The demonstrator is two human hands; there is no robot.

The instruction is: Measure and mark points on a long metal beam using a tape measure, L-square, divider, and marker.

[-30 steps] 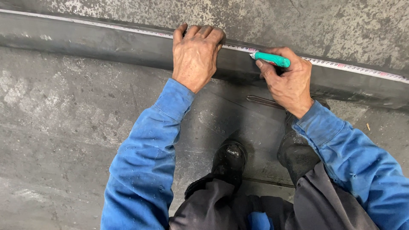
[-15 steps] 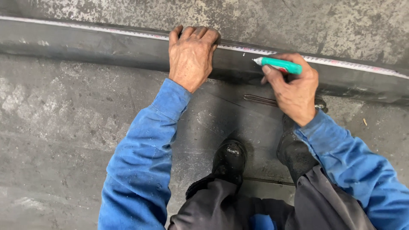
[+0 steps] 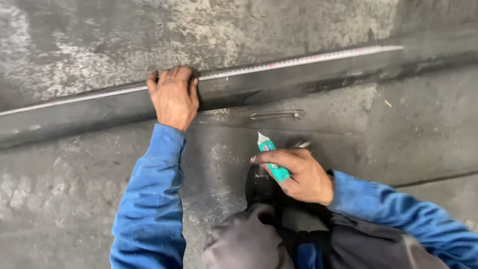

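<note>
The teal marker point(image 3: 271, 160) with a white tip sits in the right hand point(image 3: 298, 175), fingers closed around its barrel, tip pointing up toward the long dark steel bar point(image 3: 308, 82) but well short of it (over the black shoe point(image 3: 261, 189) rather than the metal). Along the bar's top edge runs a tape measure point(image 3: 298, 61), and the left hand point(image 3: 173, 97) lies flat, fingers curled over that edge, pressing on bar and tape. A thin metal rod point(image 3: 277, 115) lies on the concrete floor point(image 3: 59, 189) between bar and marker.
</note>
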